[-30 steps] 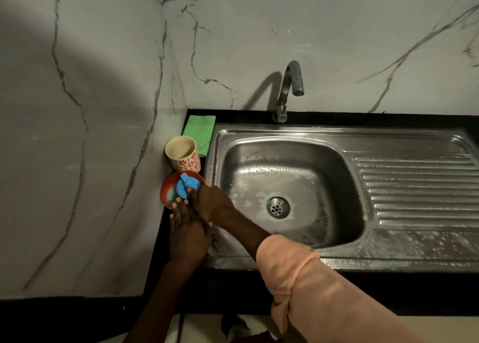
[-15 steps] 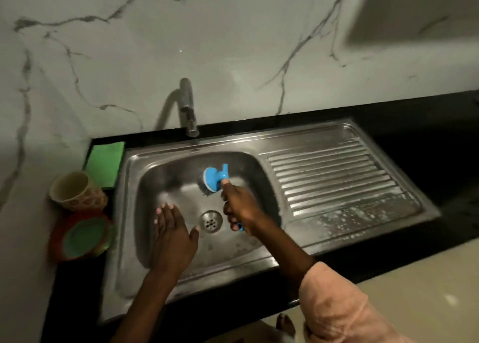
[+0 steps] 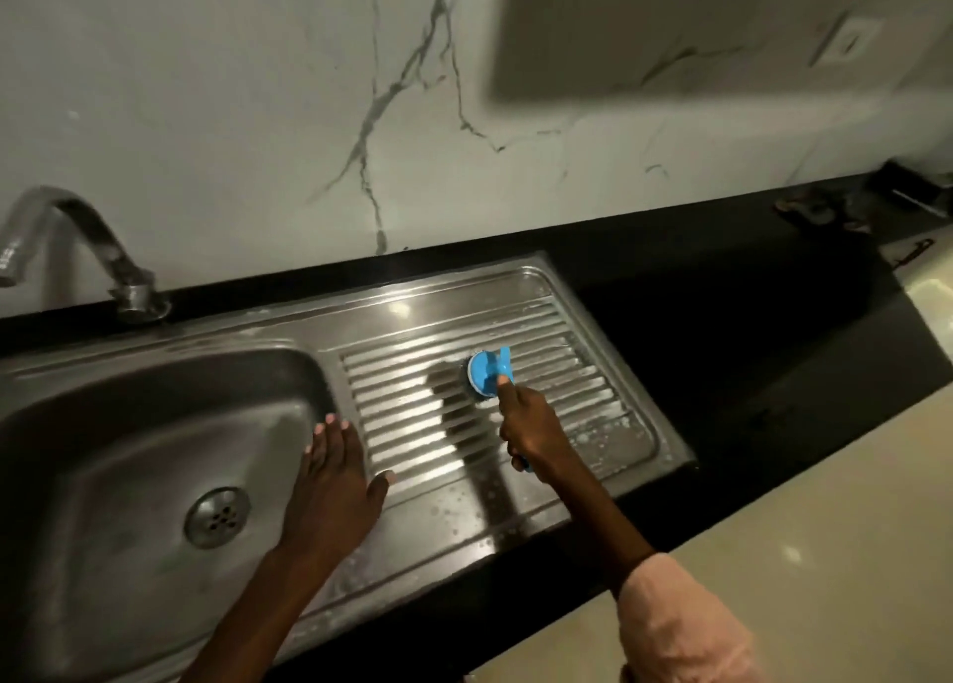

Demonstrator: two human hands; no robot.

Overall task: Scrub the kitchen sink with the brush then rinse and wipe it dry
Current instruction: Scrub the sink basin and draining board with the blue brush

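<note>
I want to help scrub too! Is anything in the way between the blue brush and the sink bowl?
Nothing solid sits there. The brush, held in the right hand, is on the ribbed drainboard. Only the left hand rests open between it and the bowl.

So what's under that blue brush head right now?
The blue brush, held by the right hand, sits on the ribbed drainboard. Dark bristles show beneath; the contact patch itself is hidden.

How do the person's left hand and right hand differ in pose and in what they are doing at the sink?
The right hand is closed around the blue brush on the ribbed drainboard; the left hand is open, flat and empty. The left sits at the basin's edge, the right farther right. Both reach over the sink.
</note>
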